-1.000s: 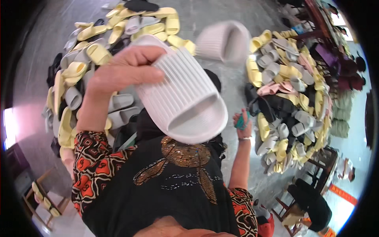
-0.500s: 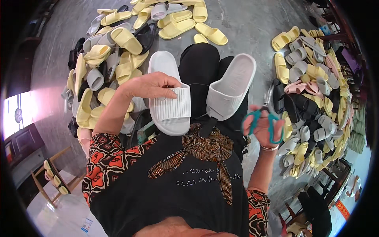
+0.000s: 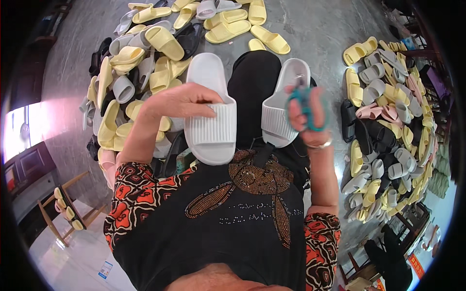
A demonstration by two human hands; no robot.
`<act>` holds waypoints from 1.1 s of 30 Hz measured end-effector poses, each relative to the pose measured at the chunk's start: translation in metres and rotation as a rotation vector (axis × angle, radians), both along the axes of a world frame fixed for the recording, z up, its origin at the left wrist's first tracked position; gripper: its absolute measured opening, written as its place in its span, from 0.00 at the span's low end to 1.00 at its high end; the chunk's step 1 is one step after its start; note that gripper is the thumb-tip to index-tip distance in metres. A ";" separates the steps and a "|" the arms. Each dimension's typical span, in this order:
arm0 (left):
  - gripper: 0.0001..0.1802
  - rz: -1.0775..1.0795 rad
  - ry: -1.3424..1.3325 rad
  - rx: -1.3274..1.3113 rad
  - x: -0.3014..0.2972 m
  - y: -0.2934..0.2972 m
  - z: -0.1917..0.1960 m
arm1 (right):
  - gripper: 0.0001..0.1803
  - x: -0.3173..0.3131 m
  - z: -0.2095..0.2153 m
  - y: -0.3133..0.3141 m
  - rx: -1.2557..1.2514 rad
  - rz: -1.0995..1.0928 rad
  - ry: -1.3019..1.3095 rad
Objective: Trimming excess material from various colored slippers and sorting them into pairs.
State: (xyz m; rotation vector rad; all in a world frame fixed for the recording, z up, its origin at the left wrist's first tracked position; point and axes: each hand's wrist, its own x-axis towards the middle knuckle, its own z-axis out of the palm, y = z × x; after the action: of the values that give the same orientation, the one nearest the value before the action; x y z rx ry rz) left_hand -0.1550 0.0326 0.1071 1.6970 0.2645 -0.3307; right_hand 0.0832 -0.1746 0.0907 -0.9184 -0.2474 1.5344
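My left hand (image 3: 180, 101) grips a pale grey-white slide slipper (image 3: 209, 138), its fingers tucked into the opening of the ribbed strap. This slipper lies with its toe end toward my chest, over my left thigh. A matching slipper (image 3: 277, 121) rests on my lap to the right, its toe end also toward me. Above that second slipper's right side, my right hand (image 3: 315, 110) is closed round scissors (image 3: 303, 99) with teal handles. The scissor blades are blurred and hard to make out over the footbed.
Heaps of yellow, grey and black slippers lie on the grey floor at the left (image 3: 165, 43) and right (image 3: 383, 131), with some pink ones among them. A wooden frame (image 3: 73, 213) with slippers on it stands at the lower left.
My right hand has brought the scissors up and left, from beside my lap to over the right slipper. That slipper now lies straighter. My left hand keeps its grip on the other.
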 end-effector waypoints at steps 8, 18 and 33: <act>0.04 1.711 -1.069 0.148 -0.048 0.094 0.039 | 0.25 0.050 0.015 -0.042 -0.011 -0.479 -0.732; 0.19 1.364 -0.410 0.253 -0.007 0.084 -0.034 | 0.31 -0.021 -0.026 -0.036 -0.076 0.067 -1.623; 0.11 0.166 -0.519 0.568 0.055 -0.013 -0.043 | 0.30 0.005 -0.021 -0.039 -0.139 0.065 -1.758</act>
State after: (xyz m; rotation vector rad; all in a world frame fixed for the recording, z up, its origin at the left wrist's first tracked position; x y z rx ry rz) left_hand -0.0999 0.0200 0.0637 2.2291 0.1127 0.3455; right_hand 0.0879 -0.2137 0.0693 -2.1626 -1.3916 0.3794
